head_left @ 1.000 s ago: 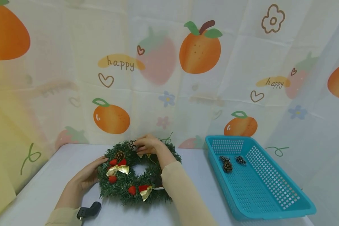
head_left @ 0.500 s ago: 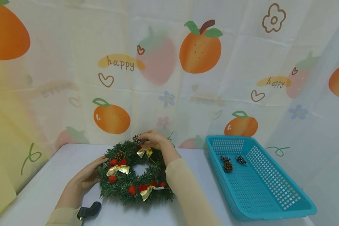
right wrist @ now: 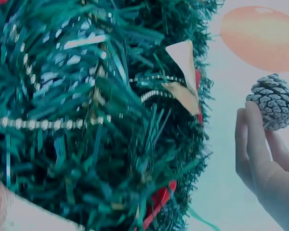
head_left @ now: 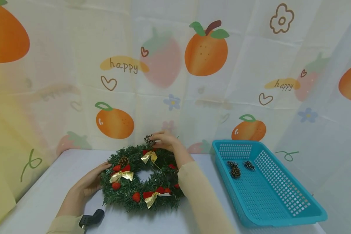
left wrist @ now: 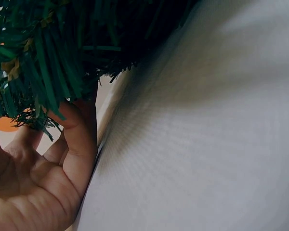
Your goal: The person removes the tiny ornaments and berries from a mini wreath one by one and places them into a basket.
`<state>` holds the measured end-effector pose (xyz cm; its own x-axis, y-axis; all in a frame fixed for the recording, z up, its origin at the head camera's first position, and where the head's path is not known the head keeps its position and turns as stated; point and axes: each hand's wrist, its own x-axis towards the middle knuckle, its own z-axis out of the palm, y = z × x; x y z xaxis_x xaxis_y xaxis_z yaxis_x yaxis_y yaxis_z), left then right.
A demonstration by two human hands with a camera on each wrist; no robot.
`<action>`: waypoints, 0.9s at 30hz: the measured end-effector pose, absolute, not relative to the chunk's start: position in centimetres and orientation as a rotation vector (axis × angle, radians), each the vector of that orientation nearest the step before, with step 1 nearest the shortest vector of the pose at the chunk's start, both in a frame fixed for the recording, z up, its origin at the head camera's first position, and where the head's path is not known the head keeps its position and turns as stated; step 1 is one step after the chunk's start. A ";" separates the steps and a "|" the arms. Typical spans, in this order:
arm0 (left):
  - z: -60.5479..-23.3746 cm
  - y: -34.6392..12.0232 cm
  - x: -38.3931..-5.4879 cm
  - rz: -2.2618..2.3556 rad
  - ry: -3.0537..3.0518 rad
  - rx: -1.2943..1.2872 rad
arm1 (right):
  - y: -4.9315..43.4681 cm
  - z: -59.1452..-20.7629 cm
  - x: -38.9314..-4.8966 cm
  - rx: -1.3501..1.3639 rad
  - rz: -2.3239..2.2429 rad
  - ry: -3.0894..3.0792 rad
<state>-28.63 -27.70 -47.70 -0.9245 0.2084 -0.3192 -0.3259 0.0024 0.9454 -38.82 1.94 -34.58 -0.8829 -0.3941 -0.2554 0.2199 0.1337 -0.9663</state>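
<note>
A green wreath (head_left: pixel 117 195) with gold-and-red bows, red berries and a brown pine cone (head_left: pixel 123 161) on it lies on the table. My left hand (head_left: pixel 89 182) grips its left edge; in the left wrist view the fingers (left wrist: pixel 79 144) bend up into the green needles. Beyond the wreath's back edge, my right hand (head_left: pixel 166 142) pinches a white-tipped pine cone (right wrist: pixel 273 102) between thumb and fingers. This cone is held up in the air, apart from the wreath in the right wrist view. My right sleeve covers part of the wreath's right side.
To the right stands a blue perforated plastic basket (head_left: pixel 278 224) with several pine cones (head_left: pixel 235 172) near its back left. A fruit-print curtain (head_left: pixel 193 107) hangs right behind the white table (head_left: pixel 41 191).
My right hand has moved up and to the right with the pine cone, off the wreath's back part, uncovering the bow there. My left hand stays on the left edge.
</note>
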 end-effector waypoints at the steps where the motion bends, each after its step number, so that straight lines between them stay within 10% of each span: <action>1: -47.7 -27.7 -28.6 1.983 1.918 -0.120 | 2.1 -34.5 -38.9 -0.169 -1.800 1.964; 27: -47.9 -27.6 -28.7 1.927 1.961 -0.117 | 7.9 -32.5 -38.5 -0.229 -1.825 1.984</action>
